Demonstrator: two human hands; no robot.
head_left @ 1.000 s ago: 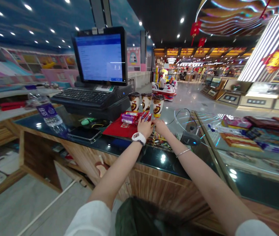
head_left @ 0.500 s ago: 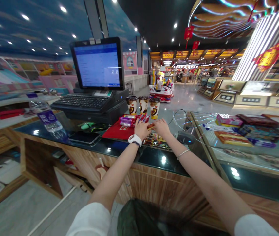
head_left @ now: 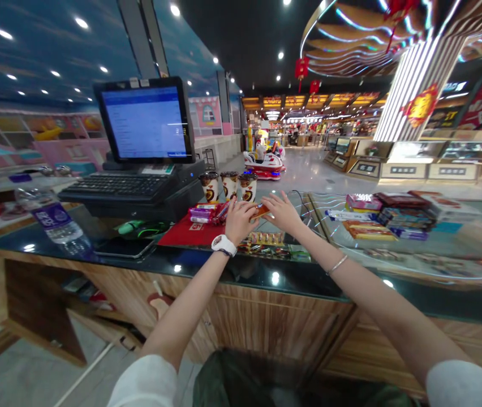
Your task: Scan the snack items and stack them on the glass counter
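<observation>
My left hand, with a white watch at the wrist, is closed on the left end of a small orange-brown snack packet. At the packet's other end, the thumb and fingers of my right hand hold it, some fingers raised and spread. Purple and red snack packs lie on a red sheet just left of my left hand. Three lidded paper cups stand upright behind the hands. Under the glass below them, small colourful packets show.
A monitor and keyboard stand at the left. Nearer are a water bottle and a phone. Boxed snacks are piled at the right. A cabinet door hangs open below the counter.
The view has swung right, so the counter things sit further left. My right hand's fingers have lifted and spread more over the packet, which both hands still touch.
</observation>
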